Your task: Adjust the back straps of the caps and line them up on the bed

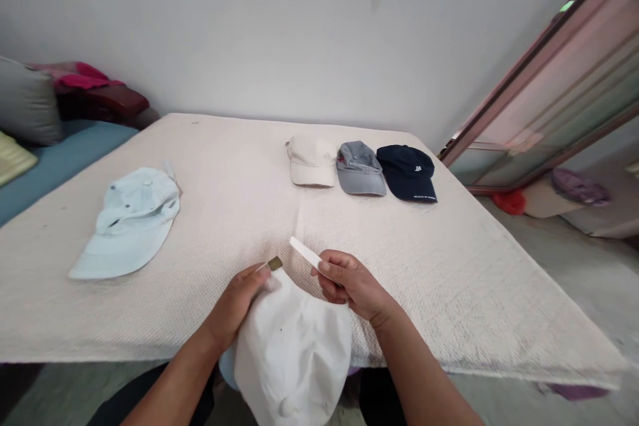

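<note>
A white baseball cap (294,353) hangs over the near table edge, its crown toward me and its back opening facing away. My left hand (244,293) pinches the cap's back edge beside a brass-coloured strap buckle (274,263). Between thumb and fingers of my right hand (347,279) is the cap's white adjustment strap (305,253). The strap's free end points up and left, apart from the buckle. Part of a light blue brim (228,366) shows under the cap on the left.
On the cloth-covered table (239,180), a pale blue cap (137,213) lies at left. A cream cap (313,160), grey cap (360,166) and navy cap (408,172) stand in a row at the back right. A white wall (279,46) rises behind; a cushion (27,100) sits far left.
</note>
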`<action>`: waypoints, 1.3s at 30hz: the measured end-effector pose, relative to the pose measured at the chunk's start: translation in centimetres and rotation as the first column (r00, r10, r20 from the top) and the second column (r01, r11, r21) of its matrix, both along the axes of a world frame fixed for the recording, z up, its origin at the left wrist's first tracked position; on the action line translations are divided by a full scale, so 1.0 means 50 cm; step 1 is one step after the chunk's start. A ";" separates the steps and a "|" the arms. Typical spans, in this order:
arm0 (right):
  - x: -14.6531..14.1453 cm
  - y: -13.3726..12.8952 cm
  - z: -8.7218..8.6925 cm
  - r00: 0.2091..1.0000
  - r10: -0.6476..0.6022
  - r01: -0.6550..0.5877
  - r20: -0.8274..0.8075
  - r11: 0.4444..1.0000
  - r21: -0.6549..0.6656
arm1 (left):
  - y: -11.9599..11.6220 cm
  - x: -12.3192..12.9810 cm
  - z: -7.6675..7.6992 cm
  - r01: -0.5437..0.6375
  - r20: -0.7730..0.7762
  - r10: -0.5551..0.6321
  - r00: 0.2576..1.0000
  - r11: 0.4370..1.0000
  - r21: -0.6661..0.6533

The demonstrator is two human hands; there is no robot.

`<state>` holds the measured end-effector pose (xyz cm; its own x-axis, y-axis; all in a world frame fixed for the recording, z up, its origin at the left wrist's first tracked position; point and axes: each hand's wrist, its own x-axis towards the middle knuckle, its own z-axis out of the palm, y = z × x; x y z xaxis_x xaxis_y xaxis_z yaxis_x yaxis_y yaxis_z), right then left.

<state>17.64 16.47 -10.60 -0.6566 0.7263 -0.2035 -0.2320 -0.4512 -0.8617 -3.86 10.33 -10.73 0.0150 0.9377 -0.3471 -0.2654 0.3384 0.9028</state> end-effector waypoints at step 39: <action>0.007 0.003 -0.009 0.981 0.028 -0.047 0.192 0.994 0.096 | -0.002 0.011 -0.016 0.019 0.221 0.000 0.975 0.996 -0.085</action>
